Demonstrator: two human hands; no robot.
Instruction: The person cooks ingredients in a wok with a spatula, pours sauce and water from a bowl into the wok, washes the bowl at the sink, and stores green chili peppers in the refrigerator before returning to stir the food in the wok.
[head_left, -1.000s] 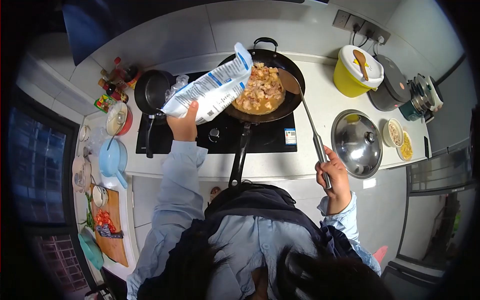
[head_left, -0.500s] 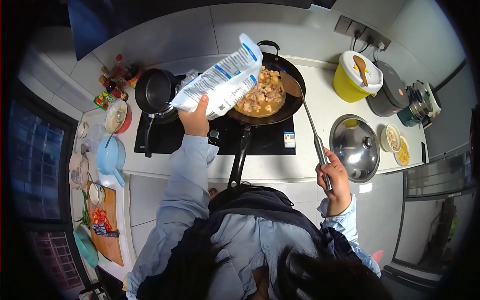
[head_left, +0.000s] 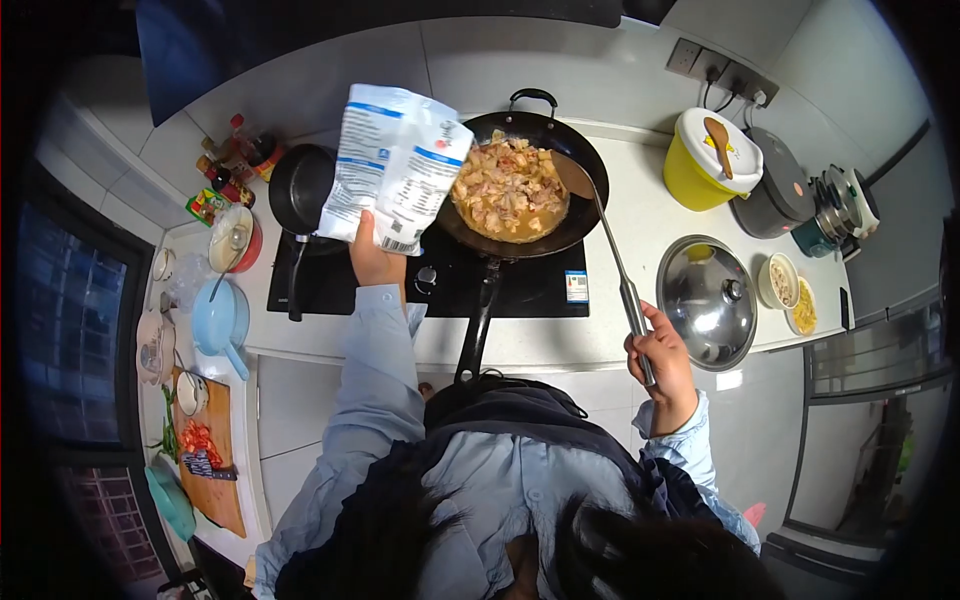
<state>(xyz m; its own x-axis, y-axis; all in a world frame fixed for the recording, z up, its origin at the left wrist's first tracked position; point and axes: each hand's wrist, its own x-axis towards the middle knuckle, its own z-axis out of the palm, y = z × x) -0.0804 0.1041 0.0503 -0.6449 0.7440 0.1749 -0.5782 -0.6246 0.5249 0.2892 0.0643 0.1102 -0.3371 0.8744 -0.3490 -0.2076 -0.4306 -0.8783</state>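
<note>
Food (head_left: 510, 195) lies inside the black wok (head_left: 590, 215), at the right side of the dark cooktop (head_left: 535, 290). The wok's right rim reaches past the cooktop's side, and a strip of white counter (head_left: 637, 180) separates it from the metal lid (head_left: 695, 315), which lies near the counter's front edge. Behind, the loop handle (head_left: 533, 96) points to the tiled wall (head_left: 585, 70), with a narrow gap between. The long handle (head_left: 478, 335) points toward the person and ends just beyond the front edge. On the left, the bag (head_left: 395, 165) fills the view between the wok and the small black pan (head_left: 299, 190), overlapping the wok's near-left side; whether it touches the rim cannot be told.

The left hand (head_left: 375, 255) grips the bag low down, thumb on the printed face, the other fingers mostly hidden behind it. The right hand (head_left: 665, 360) is curled around the metal grip of the spatula (head_left: 631, 300), thumb laid along it. The spatula slants up and left over the wok's right rim, its brown blade at the food's right edge.

Pale and browned chunks with small reddish bits are heaped in the wok, and yellow-brown liquid shows along the lower edge.
</note>
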